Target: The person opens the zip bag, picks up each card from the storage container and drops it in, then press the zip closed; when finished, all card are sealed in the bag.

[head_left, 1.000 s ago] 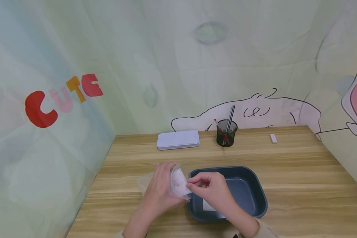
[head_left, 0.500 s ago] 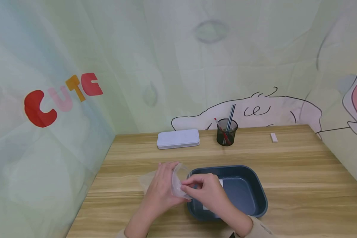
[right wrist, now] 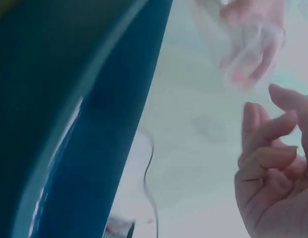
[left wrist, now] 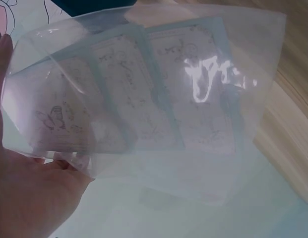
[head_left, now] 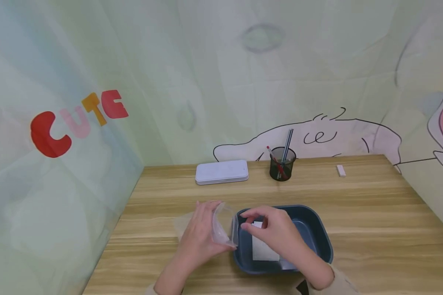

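Note:
My left hand (head_left: 198,232) grips a clear plastic bag (head_left: 234,227), its mouth spread toward the right. Through the film in the left wrist view, several pale printed cards (left wrist: 126,91) lie side by side, one with a butterfly drawing. Over the dark blue tray (head_left: 327,246) hovers my right hand (head_left: 275,231), fingers loosely bent, nothing between thumb and index finger. The right wrist view shows the same bare fingertips (right wrist: 250,116) apart from the bag. A whitish rectangular piece (head_left: 263,248) lies in the tray, partly covered by the right hand.
At the back of the wooden table (head_left: 373,213) are a white flat case (head_left: 221,172), a black mesh pen cup (head_left: 282,170) with pens, and a small white eraser-like block (head_left: 341,171). A printed cloth (head_left: 192,61) hangs behind.
A white card at the bag's mouth went down inside it under my right fingers. The right hand then drew back rightward over the tray. The left hand stayed on the bag.

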Available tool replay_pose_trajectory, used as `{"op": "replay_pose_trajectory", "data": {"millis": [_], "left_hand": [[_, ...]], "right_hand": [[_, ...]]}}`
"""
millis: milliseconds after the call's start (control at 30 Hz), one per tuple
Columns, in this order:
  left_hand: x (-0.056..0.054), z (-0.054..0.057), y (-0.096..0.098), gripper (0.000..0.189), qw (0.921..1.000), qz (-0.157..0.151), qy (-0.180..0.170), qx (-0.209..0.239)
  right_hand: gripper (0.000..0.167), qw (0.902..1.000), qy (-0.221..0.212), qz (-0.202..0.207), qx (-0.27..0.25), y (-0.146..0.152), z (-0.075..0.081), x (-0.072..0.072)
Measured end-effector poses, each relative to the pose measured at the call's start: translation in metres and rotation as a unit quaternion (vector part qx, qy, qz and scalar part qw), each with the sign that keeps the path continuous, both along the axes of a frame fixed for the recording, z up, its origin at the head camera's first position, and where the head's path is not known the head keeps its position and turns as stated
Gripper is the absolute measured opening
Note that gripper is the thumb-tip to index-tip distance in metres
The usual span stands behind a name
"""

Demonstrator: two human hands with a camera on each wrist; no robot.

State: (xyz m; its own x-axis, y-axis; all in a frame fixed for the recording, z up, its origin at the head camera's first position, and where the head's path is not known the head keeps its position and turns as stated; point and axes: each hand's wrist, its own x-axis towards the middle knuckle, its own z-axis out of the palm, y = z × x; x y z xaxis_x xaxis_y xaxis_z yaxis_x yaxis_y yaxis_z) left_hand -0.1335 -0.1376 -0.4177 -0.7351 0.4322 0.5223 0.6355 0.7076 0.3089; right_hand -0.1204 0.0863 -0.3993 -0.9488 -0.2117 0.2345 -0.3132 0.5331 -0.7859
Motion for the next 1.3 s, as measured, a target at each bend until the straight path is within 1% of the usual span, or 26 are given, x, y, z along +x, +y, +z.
{"op": "replay_pose_trajectory", "data": {"millis": [100, 200, 267, 367, 433, 533, 633, 700, 900, 1133, 1300], "left_hand": [[0.0, -0.001, -0.002, 0.113, 1.0, 0.007, -0.002, 0.0], [0.0, -0.001, -0.004, 0.114, 0.9999, 0.013, -0.008, -0.001], [0.0, 0.0, -0.005, 0.114, 0.9998, 0.016, -0.01, -0.003], [0.001, 0.0, -0.006, 0.114, 0.9998, 0.014, -0.011, 0.001], [0.001, 0.0, -0.006, 0.114, 0.9999, 0.012, -0.011, 0.004], [0.001, 0.0, -0.006, 0.114, 0.9998, 0.009, -0.013, 0.009], [0.001, 0.0, -0.006, 0.114, 0.9998, 0.009, -0.013, 0.009], [0.001, -0.001, -0.006, 0.114, 0.9999, 0.008, -0.011, 0.008], [0.0, -0.002, -0.006, 0.114, 0.9999, 0.007, -0.005, 0.007], [0.001, -0.003, -0.007, 0.115, 0.9999, 0.009, -0.001, 0.006], [0.001, -0.003, -0.007, 0.115, 0.9999, 0.01, -0.001, 0.002]], "right_hand": [[0.023, 0.9983, -0.013, -0.025, 0.052, 0.014, -0.002, -0.003], [0.028, 0.9914, -0.039, -0.04, 0.118, 0.025, -0.011, -0.005], [0.033, 0.983, -0.061, -0.039, 0.169, 0.029, -0.021, -0.006], [0.045, 0.9667, -0.092, -0.029, 0.237, 0.035, -0.035, -0.007], [0.054, 0.9592, -0.104, -0.02, 0.262, 0.038, -0.045, -0.007], [0.064, 0.9587, -0.092, -0.007, 0.269, 0.041, -0.06, -0.009], [0.069, 0.9644, -0.061, 0.01, 0.257, 0.04, -0.072, -0.011], [0.072, 0.9657, -0.049, 0.02, 0.254, 0.04, -0.076, -0.012], [0.079, 0.9665, -0.047, 0.032, 0.25, 0.04, -0.079, -0.012], [0.081, 0.9667, -0.066, -0.001, 0.247, 0.041, -0.079, -0.014], [0.072, 0.9642, -0.077, -0.019, 0.253, 0.042, -0.081, -0.015]]}}
